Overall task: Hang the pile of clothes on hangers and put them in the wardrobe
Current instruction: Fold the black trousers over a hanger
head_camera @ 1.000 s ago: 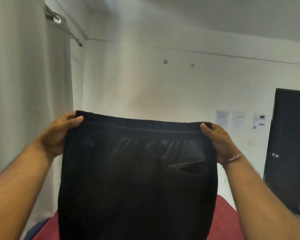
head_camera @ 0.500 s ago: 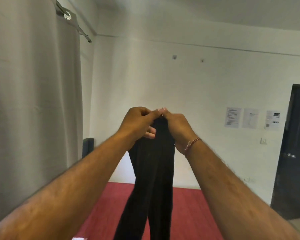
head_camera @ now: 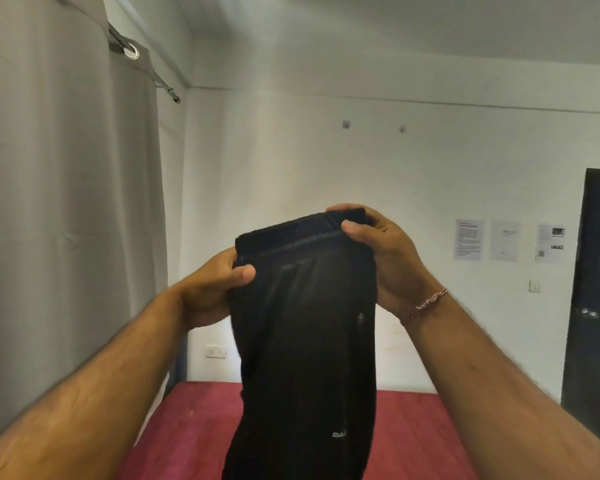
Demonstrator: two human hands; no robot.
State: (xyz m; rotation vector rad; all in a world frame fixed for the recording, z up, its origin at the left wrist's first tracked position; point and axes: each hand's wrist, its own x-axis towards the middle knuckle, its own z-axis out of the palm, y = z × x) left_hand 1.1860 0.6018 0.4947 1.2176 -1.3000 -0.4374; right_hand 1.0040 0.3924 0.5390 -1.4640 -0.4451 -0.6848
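Above the red bed [head_camera: 194, 431], folded black trousers [head_camera: 305, 323] hang, waistband tilted

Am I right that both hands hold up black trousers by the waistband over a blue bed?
Not quite: the bed is red, as the head view shows. Both the left hand and right hand do hold the black trousers by the waistband.

A bed [head_camera: 413, 438] with a dark red cover fills the lower middle of the view, its far edge meeting the white wall. The cover lies flat and smooth over the parts that show. Its middle is hidden behind a hanging black garment [head_camera: 305, 341], so whether the fabric touches the bed cannot be told.
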